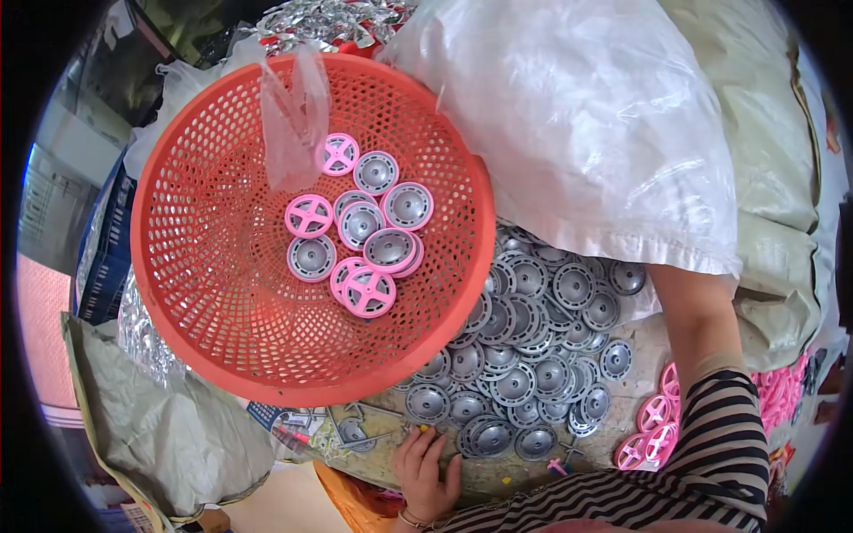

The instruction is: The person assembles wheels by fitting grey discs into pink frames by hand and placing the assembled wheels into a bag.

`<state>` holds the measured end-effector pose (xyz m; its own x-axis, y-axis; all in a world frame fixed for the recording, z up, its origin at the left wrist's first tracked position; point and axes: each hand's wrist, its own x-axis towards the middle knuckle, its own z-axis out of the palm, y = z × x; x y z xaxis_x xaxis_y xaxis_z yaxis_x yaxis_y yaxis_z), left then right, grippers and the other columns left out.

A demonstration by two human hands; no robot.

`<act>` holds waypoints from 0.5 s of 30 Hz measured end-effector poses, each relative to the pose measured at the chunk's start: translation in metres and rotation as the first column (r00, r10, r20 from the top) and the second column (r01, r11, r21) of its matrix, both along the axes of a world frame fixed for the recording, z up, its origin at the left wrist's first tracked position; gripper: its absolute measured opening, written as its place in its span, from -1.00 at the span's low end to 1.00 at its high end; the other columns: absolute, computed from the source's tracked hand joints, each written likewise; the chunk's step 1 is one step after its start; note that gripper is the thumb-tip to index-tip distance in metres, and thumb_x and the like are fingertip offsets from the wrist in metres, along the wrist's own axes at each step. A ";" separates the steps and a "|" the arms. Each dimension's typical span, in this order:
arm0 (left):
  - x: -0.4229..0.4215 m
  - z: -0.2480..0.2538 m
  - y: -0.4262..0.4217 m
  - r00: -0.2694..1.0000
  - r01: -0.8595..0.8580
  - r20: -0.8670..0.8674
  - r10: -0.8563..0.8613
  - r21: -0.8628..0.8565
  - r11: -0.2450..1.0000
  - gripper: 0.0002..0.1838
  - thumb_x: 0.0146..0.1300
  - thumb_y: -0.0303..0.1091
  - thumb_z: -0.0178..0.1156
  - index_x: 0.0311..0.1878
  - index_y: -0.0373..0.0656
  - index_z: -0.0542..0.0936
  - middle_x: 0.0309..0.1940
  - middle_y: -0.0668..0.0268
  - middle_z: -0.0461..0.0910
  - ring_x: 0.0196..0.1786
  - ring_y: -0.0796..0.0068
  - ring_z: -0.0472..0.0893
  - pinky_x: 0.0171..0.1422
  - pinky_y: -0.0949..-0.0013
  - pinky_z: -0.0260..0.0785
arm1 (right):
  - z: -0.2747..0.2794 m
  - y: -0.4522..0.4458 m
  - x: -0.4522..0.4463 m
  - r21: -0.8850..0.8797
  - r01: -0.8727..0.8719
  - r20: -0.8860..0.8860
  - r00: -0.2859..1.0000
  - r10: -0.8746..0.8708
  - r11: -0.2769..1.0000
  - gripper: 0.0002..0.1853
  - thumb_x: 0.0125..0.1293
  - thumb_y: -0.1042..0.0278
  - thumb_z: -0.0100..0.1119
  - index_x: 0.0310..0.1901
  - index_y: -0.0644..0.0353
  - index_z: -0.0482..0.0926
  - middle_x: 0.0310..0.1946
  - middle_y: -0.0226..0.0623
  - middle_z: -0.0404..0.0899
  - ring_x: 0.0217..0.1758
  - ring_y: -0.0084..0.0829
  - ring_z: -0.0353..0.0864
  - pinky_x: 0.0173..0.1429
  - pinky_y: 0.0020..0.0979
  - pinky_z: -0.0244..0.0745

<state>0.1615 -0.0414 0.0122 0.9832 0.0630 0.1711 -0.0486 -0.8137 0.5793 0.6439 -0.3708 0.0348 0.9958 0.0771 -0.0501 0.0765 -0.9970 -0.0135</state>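
Note:
My left hand [426, 477] rests at the near table edge, fingers lying loosely bent and thumb apart; a small yellow bit shows by the fingertips. My right forearm [697, 311], in a striped sleeve, reaches under a white plastic sack [577, 115], which hides the right hand. Between the arms lies a heap of grey toy wheel discs [520, 355]. A red perforated basket [222, 346] stands at the left, holding several pink wheels [369, 292], some with grey discs fitted in them. A strip of clear plastic [293, 124] hangs over its far rim.
Loose pink wheels [654, 413] lie by my right sleeve, with a pile of pink parts [782, 391] farther right. Grey rods and a screwdriver-like tool [293, 435] lie below the basket. Beige sacks [169, 426] flank both sides; silver foil [329, 22] shows at the back.

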 end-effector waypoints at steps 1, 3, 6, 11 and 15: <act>0.000 0.000 0.000 1.000 0.001 0.000 -0.001 0.003 1.000 -0.56 -0.01 -0.37 0.32 -0.01 -0.22 0.54 0.07 0.13 0.50 0.19 0.02 0.40 0.26 0.06 0.19 | 0.001 0.002 -0.002 0.003 -0.008 -0.002 1.000 0.008 1.000 -0.50 0.29 0.15 -0.04 0.25 0.12 0.36 0.31 -0.04 0.27 0.32 -0.09 0.32 0.34 -0.21 0.25; 0.002 -0.002 0.000 1.000 0.012 0.027 -0.012 0.004 1.000 -0.57 -0.02 -0.38 0.32 -0.01 -0.21 0.55 0.07 0.14 0.50 0.20 0.03 0.40 0.26 0.07 0.19 | 0.002 0.004 -0.006 -0.001 -0.025 -0.010 1.000 0.025 1.000 -0.50 0.29 0.14 -0.04 0.25 0.12 0.36 0.31 -0.04 0.26 0.32 -0.09 0.32 0.34 -0.21 0.25; 0.000 0.001 0.002 1.000 0.010 0.030 -0.010 -0.017 1.000 -0.58 -0.03 -0.39 0.33 -0.03 -0.19 0.57 0.06 0.15 0.51 0.19 0.06 0.41 0.25 0.09 0.20 | -0.001 0.011 -0.002 -0.005 -0.044 -0.015 0.999 0.044 0.999 -0.50 0.29 0.14 -0.04 0.25 0.11 0.36 0.32 -0.04 0.26 0.31 -0.09 0.32 0.34 -0.20 0.25; 0.001 0.004 0.005 1.000 0.008 -0.003 -0.008 -0.006 1.000 -0.58 -0.07 -0.39 0.37 -0.05 -0.16 0.59 0.05 0.18 0.52 0.17 0.09 0.43 0.23 0.12 0.23 | -0.006 0.016 0.012 -0.024 -0.041 -0.016 0.999 0.040 0.999 -0.50 0.29 0.13 -0.04 0.25 0.10 0.36 0.32 -0.04 0.26 0.31 -0.09 0.33 0.34 -0.20 0.25; 0.003 0.001 0.005 0.999 -0.035 -0.027 0.035 -0.005 0.999 -0.61 -0.06 -0.32 0.38 -0.08 -0.07 0.63 0.05 0.27 0.54 0.16 0.23 0.45 0.22 0.19 0.20 | -0.013 0.026 0.028 -0.040 -0.051 -0.026 0.998 0.050 0.998 -0.49 0.29 0.13 -0.04 0.25 0.10 0.36 0.32 -0.04 0.25 0.31 -0.08 0.33 0.34 -0.20 0.26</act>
<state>0.1642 -0.0366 0.0131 0.9847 0.0980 0.1443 -0.0048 -0.8116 0.5842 0.6721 -0.3444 0.0220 0.9891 0.1244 -0.0792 0.1267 -0.9916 0.0247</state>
